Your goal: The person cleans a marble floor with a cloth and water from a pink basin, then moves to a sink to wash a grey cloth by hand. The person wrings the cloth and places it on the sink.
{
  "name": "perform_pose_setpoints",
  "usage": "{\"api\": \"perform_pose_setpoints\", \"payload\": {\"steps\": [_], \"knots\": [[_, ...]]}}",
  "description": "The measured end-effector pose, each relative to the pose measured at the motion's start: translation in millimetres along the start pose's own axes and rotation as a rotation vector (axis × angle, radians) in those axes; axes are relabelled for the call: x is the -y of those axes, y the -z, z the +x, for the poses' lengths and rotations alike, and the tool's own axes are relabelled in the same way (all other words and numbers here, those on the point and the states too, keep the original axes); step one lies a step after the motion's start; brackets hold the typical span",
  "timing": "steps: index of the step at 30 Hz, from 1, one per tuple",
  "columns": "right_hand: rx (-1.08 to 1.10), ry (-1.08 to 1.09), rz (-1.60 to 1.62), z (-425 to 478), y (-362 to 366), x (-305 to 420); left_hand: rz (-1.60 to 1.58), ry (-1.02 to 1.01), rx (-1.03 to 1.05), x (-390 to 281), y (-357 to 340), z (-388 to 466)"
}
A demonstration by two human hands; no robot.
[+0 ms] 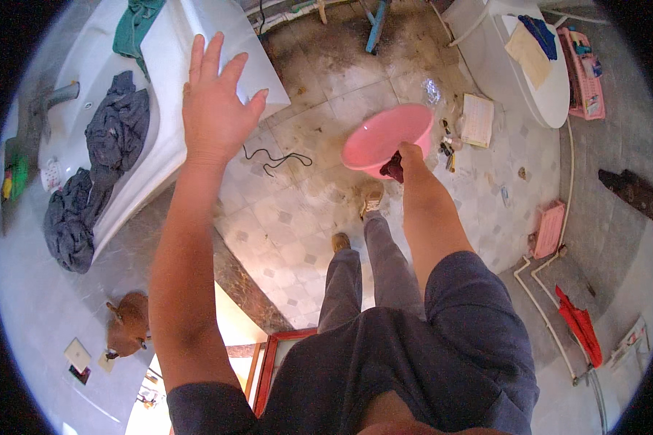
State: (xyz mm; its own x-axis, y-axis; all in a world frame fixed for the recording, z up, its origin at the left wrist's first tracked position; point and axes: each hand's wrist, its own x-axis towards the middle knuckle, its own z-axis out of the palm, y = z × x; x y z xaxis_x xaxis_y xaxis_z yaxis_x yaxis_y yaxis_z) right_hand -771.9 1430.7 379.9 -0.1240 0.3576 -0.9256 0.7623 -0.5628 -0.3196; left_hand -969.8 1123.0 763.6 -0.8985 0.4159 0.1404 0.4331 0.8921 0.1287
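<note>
My left hand [215,103] is raised with fingers spread and nothing in it. In the picture it overlaps the edge of a large white sink or tub [166,70]; whether they touch, I cannot tell. Dark grey garments [117,130] lie in that vessel and over its rim, and a green cloth [136,30] hangs at its far end. My right hand [412,153] is closed at the near rim of a pink plastic basin [386,133], which is tilted. A dark red cloth [393,167] shows beside that hand; its fingers are mostly hidden.
Tiled floor with brown stains holds a black cord [280,159], a sheet of paper [477,120] and small bottles [451,142]. Cloths lie on a white oval lid [544,98] at right, near a pink rack [587,76]. A blue metal leg [377,30] stands ahead.
</note>
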Motion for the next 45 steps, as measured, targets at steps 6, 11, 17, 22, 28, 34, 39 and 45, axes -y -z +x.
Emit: {"api": "perform_pose_setpoints", "payload": {"steps": [6,11,17,22,28,34,39,45], "knots": [[-0.128,0.156,-0.203,49,31,-22,0.012,0.024,0.002,7,1,-8],[-0.058,0.197,-0.08,41,59,-44,-0.057,0.032,0.032,4,6,-1],[-0.042,0.175,0.139,-52,67,-42,-0.001,0.082,0.053,23,14,-20],[-0.374,0.444,-0.144,-98,103,-67,-0.276,0.031,-0.12,18,24,-20],[-0.251,0.236,0.37,-136,128,-152,-0.327,-0.019,-0.164,116,4,-86],[-0.147,0.073,0.535,-93,93,-273,0.119,0.006,-0.01,245,37,-180],[-0.201,0.067,0.518,-22,11,-325,0.174,-0.044,-0.181,236,31,-184],[-0.199,-0.041,0.603,14,-50,-331,0.187,-0.174,-0.181,244,7,-179]]}}
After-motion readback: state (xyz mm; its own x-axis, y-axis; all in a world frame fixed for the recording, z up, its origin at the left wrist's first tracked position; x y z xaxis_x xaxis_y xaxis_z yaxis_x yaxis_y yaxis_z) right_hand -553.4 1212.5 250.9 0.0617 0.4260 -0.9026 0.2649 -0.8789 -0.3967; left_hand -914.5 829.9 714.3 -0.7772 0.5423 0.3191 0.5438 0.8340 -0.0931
